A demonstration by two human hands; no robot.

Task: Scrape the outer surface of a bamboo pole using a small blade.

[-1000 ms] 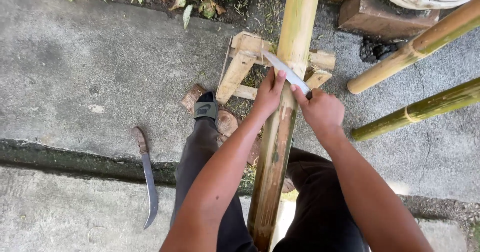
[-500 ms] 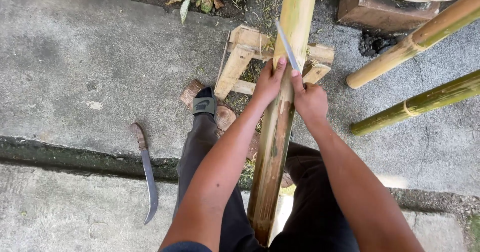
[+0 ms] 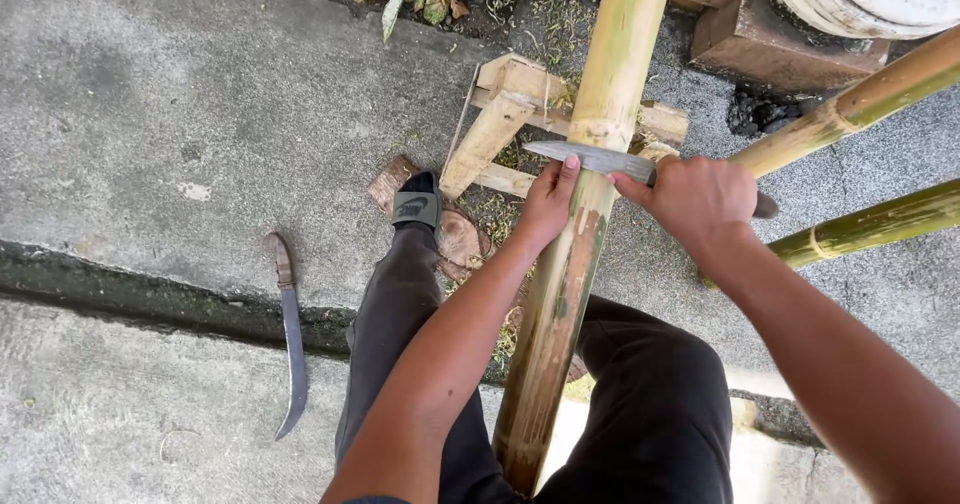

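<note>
**A:** What sits at the centre of the view?

**B:** A long, thick, yellow-green bamboo pole (image 3: 590,214) runs from 12 o'clock down to 6 o'clock, between the knees of a person in dark trousers (image 3: 650,404). Its far part lies over a small pale wooden frame of nailed slats (image 3: 500,124) on the grey concrete ground (image 3: 150,94).

**A:** And the hands?

**B:** The right hand (image 3: 700,199), just toward 3 o'clock of the pole, has its fingers curled tight around the handle of a grey-bladed knife (image 3: 590,157). The blade lies crosswise over the pole, tip pointing toward 9 o'clock. The left hand (image 3: 548,204) is at 9 o'clock of the pole, touching its side, fingers together, with a fingertip reaching up to the blade's lower edge. Whether that hand truly grips the pole I cannot tell.

**A:** What else lies around?

**B:** Toward 9 o'clock, well apart from the pole, a long curved blade with a brown wooden handle (image 3: 290,334) rests on the concrete beside a dark groove. A foot in a black slide sandal (image 3: 415,204) rests on a flat round slice of wood (image 3: 455,234), near the frame. At 3 o'clock two thinner bamboo poles (image 3: 850,164) slant across the ground. At 1 o'clock stands a reddish-brown block (image 3: 780,44).
</note>
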